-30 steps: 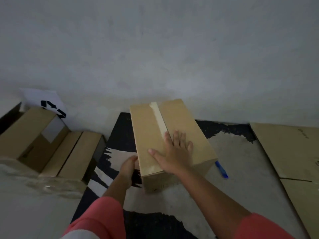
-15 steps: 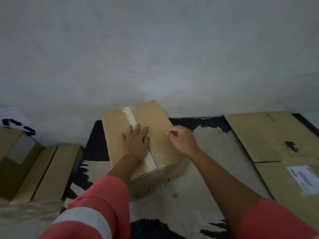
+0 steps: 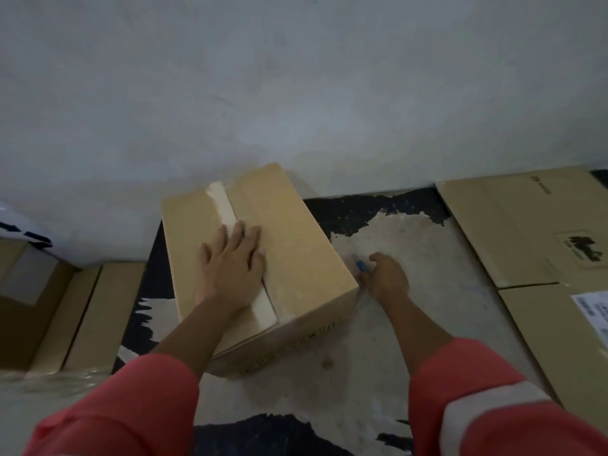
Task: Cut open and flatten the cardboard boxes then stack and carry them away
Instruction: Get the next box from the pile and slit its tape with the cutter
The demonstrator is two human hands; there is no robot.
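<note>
A closed brown cardboard box (image 3: 289, 245) with a strip of pale tape (image 3: 227, 205) along its top seam stands on the floor against the wall. My left hand (image 3: 232, 261) lies flat on the box top, fingers straight, over the tape. My right hand (image 3: 386, 278) is down on the floor just right of the box, fingers curled round a blue cutter (image 3: 362, 266) whose tip shows beside the box's right edge.
Flattened cardboard sheets (image 3: 526, 232) lie on the floor at the right, one with a white label (image 3: 592, 311). More cardboard boxes (image 3: 82, 311) sit at the left, by a white bag with black arrows (image 3: 29, 235). The floor (image 3: 411, 232) is patchy black and grey.
My left hand stayed pressed on the box top. My right hand left the box's top edge and dropped to the floor on its right, where it now grips the blue cutter.
</note>
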